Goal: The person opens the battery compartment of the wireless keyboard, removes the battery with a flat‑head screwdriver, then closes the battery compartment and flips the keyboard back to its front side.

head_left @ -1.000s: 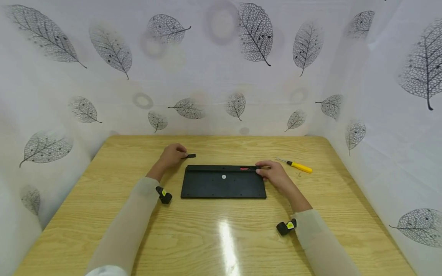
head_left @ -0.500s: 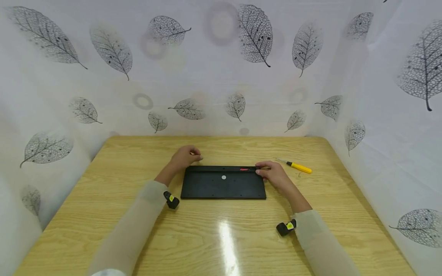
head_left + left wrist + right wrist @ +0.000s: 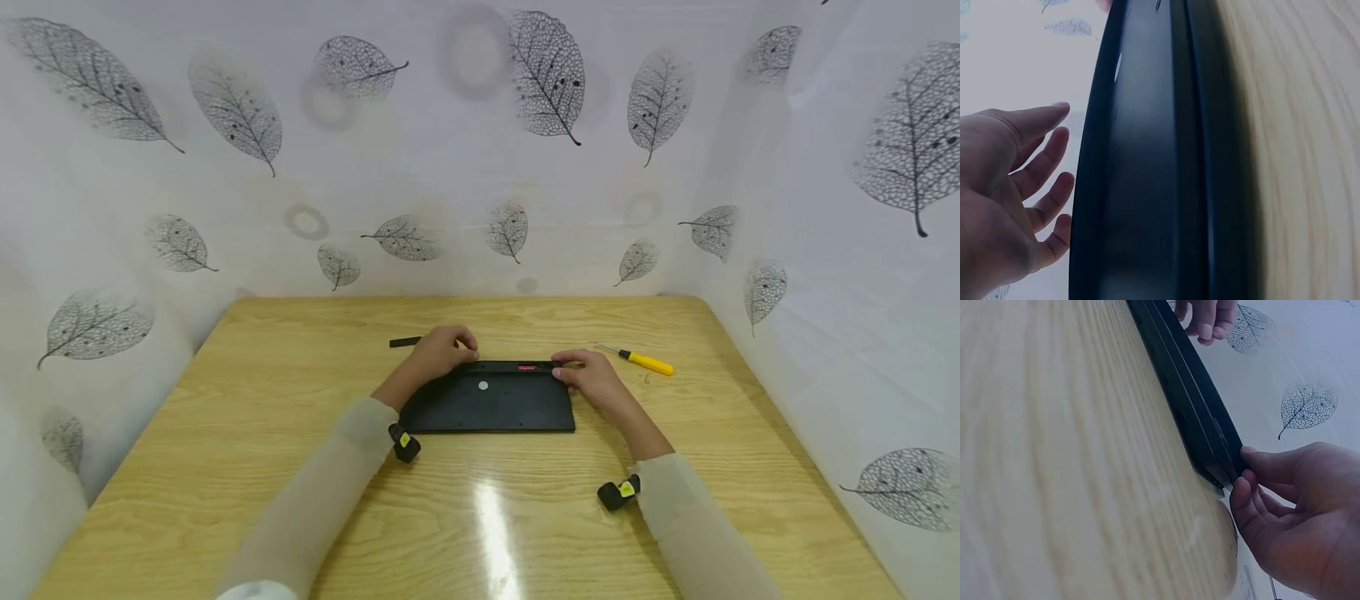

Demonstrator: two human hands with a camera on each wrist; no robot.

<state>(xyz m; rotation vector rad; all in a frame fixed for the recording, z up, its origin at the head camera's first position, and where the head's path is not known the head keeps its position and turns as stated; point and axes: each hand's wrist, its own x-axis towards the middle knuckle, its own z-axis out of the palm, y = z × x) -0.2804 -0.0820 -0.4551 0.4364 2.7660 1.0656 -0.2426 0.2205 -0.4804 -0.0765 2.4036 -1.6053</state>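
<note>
A black keyboard [image 3: 510, 408] lies underside up on the table, a round white sticker [image 3: 483, 386] near its middle. Along its far raised edge, an opening shows a red battery [image 3: 527, 367]. My right hand [image 3: 592, 372] pinches the keyboard's far right corner between thumb and fingers, also seen in the right wrist view. Over the far left part of the keyboard hovers my left hand [image 3: 444, 354], its fingers loosely bent and holding nothing in the left wrist view. Behind it lies a small black strip, like a battery cover [image 3: 405, 342], partly hidden by that hand.
A yellow-handled screwdriver [image 3: 648, 362] lies right of the keyboard, its tip toward the far left. A tiny scrap [image 3: 646, 379] sits just in front of it. White leaf-print cloth [image 3: 450, 183] hangs around the wooden table [image 3: 570, 533] at the back and sides.
My left hand has let go of the black strip, leaving it on the table, and moved right over the keyboard's far edge. My right hand keeps its grip on the corner.
</note>
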